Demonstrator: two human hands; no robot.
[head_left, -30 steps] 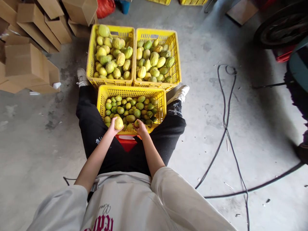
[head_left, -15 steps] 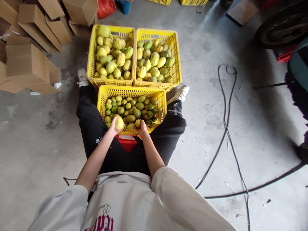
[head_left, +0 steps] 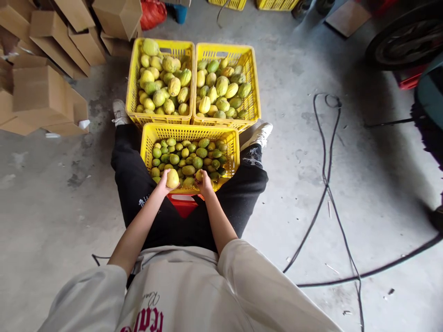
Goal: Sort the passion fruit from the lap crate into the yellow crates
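Left hand (head_left: 162, 183) cupped round a yellow fruit (head_left: 172, 178), right hand (head_left: 205, 184) pinching a smaller fruit (head_left: 199, 175), both over the near crate (head_left: 189, 132) at frame centre, within easy reach between the knees.

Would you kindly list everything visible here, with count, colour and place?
near crate: one, yellow, between the knees
far crates: two, yellow, side by side beyond it
fruits: many, green to yellow, filling all three crates
yellow fruit: one, in the left hand
small fruit: one, yellowish, at the right hand
cardboard boxes: several, brown, far left
cables: black, on the floor at right
red stool: one, under the person
left hand: near crate's front edge
right hand: near crate's front edge
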